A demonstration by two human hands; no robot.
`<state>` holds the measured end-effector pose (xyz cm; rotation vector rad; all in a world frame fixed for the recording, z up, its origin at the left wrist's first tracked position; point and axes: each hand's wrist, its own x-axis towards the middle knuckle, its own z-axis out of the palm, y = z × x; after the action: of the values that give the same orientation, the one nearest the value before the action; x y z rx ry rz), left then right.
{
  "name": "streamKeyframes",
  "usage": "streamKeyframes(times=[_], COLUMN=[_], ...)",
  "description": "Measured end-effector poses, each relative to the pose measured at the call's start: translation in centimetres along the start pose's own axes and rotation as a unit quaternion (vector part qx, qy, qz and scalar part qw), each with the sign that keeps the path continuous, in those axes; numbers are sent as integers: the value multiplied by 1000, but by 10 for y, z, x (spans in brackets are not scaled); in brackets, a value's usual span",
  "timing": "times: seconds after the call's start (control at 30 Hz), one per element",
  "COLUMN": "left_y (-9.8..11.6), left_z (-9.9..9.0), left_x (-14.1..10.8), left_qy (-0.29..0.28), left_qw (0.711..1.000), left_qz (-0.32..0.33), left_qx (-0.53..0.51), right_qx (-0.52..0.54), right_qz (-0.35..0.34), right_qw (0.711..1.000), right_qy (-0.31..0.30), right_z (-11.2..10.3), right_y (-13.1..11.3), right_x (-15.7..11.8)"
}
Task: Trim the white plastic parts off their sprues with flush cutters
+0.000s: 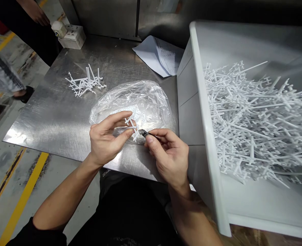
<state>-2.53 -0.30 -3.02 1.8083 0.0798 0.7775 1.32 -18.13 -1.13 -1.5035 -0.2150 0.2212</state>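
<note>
The left hand (pixel 105 138) holds a small white plastic sprue (pixel 131 128) above the near edge of the steel counter (pixel 51 116). Its grip is closed on the piece: the thumb presses from below and the curled fingers from above, so the sprue sits pinched between them. The sprue's long axis runs roughly from far-left to near-right, tilted a little toward the person, with short cross branches sticking out to either side; its lower end points down toward the right hand.

The right hand (pixel 167 153) is closed around a small pair of cutters (pixel 145 133), whose dark metal tip points left and meets the lower end of the sprue. Whether the tip is biting the plastic or only touching it cannot be told at this size.

Just beyond both hands a crumpled clear plastic bag (pixel 138 100) lies on the counter. Farther off to the left rests a small heap of white sprues (pixel 85 83), lying crosswise over one another. At the far left corner stands a white socket block (pixel 72 36), and a folded sheet of paper (pixel 158 54) lies at the far edge, near the middle. To the right, a large white tray (pixel 204 112) holds a dense tangle of white plastic sprues (pixel 255 123). Another person's hand (pixel 37 13) shows at the far left.
</note>
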Motion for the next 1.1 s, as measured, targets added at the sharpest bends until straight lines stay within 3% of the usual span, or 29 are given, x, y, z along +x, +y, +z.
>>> streamKeyframes(times=[0.6,0.87,1.1], left_y=[2,11,8], left_z=[-1,0,1], left_x=[-2,4,14], left_qy=[-23,-45,-73], left_qw=[999,994,976], left_qz=[3,-78,-169], left_qx=[-31,-69,-113], right_qx=[13,-6,38], right_qz=[-11,-32,60], right_qw=[1000,999,997], right_qy=[-8,3,0], right_z=[2,2,6], right_y=[1,5,6], right_x=[-1,-2,7])
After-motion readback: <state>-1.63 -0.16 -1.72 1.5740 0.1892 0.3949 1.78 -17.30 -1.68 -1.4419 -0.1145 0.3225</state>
